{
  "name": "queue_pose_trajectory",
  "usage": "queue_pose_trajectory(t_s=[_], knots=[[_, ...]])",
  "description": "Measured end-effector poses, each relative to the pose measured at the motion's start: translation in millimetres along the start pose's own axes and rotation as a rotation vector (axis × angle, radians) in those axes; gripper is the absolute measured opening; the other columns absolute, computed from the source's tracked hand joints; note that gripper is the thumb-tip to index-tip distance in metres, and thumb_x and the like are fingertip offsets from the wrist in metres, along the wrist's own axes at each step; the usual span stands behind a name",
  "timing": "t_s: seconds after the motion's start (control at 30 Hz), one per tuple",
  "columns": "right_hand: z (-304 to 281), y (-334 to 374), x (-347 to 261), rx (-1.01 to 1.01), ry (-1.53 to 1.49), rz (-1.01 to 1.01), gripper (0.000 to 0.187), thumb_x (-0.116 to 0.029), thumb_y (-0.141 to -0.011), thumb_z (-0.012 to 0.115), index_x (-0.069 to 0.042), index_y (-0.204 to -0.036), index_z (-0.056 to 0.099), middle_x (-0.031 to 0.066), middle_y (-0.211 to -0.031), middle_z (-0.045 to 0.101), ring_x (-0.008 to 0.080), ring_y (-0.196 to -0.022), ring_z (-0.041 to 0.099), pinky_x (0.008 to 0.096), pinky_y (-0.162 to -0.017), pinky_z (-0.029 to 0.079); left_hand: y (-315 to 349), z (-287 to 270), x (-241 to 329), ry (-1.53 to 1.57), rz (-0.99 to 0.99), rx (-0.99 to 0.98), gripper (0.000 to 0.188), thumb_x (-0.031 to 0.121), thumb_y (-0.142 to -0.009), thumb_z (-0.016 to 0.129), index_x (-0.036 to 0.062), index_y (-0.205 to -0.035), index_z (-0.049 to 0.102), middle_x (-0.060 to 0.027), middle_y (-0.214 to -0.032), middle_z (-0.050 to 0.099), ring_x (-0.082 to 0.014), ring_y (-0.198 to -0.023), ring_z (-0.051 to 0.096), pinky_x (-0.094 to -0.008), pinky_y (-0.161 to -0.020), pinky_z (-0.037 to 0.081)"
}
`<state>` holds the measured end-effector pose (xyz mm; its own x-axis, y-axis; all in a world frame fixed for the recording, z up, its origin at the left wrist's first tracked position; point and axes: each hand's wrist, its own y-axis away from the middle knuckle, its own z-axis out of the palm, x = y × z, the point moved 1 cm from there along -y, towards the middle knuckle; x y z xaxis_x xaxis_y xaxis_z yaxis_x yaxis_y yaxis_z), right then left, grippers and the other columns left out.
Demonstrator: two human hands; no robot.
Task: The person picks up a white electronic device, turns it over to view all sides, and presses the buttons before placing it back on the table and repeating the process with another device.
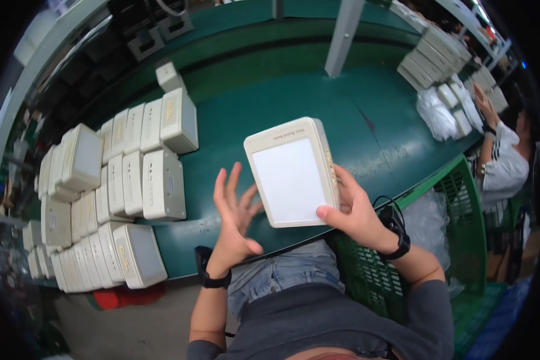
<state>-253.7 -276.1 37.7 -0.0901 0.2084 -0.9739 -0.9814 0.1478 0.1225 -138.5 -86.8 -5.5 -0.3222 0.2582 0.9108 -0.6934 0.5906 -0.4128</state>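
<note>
A cream-coloured box-shaped device [291,180] with a large white front panel is held up over the green table, its panel facing me. My right hand [357,213] grips its lower right edge, the thumb on the front and the fingers behind. Just left of the device is my left hand [234,213], its fingers spread and nothing in it; whether a fingertip touches the device's left edge I cannot tell. Farther left, many similar cream devices [162,183] stand packed side by side in rows and stacks.
A green plastic crate [372,282] with clear plastic bags [429,222] sits by my right side. At the far right, bagged devices [444,111] lie near another person [504,150]. A grey metal post [344,39] rises from the back of the green table [270,96].
</note>
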Motion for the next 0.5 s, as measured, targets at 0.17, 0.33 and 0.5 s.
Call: queue_pose_trajectory(t_s=[0.17, 0.33, 0.5], knots=[[6, 0, 3, -0.05, 0.317, -0.203, 0.085, -0.011, -0.08, 0.07, 0.002, -0.147, 0.019, 0.0195, -0.143, 0.04, 0.0238, -0.132, 0.042, 0.0363, -0.107, 0.037, -6, 4, -23, 0.533, -0.466, 0.206, 0.094, 0.072, -0.086, 0.044, 0.0012, -0.145, 0.026, -0.0155, -0.137, 0.046, -0.0269, -0.128, 0.044, -0.038, -0.103, 0.04], [0, -4, 8, -0.126, 0.366, -0.218, 0.087, -0.012, -0.08, 0.072, 0.002, -0.147, 0.019, 0.0186, -0.145, 0.038, 0.0238, -0.133, 0.041, 0.0362, -0.108, 0.036, -6, 19, -28, 0.435, -0.344, 0.34, 0.081, 0.07, -0.092, 0.033, 0.0026, -0.135, 0.045, -0.0125, -0.128, 0.054, -0.0211, -0.119, 0.052, -0.0348, -0.098, 0.044], [-6, -8, 8, -0.107, 0.249, 0.021, 0.089, -0.009, -0.077, 0.077, 0.001, -0.147, 0.021, 0.0169, -0.144, 0.039, 0.0239, -0.133, 0.041, 0.0369, -0.108, 0.035, -9, 22, -14, 0.288, -0.306, 0.36, 0.083, 0.071, -0.089, 0.042, -0.0005, -0.13, 0.047, -0.0116, -0.122, 0.056, -0.0189, -0.11, 0.055, -0.0329, -0.094, 0.044]])
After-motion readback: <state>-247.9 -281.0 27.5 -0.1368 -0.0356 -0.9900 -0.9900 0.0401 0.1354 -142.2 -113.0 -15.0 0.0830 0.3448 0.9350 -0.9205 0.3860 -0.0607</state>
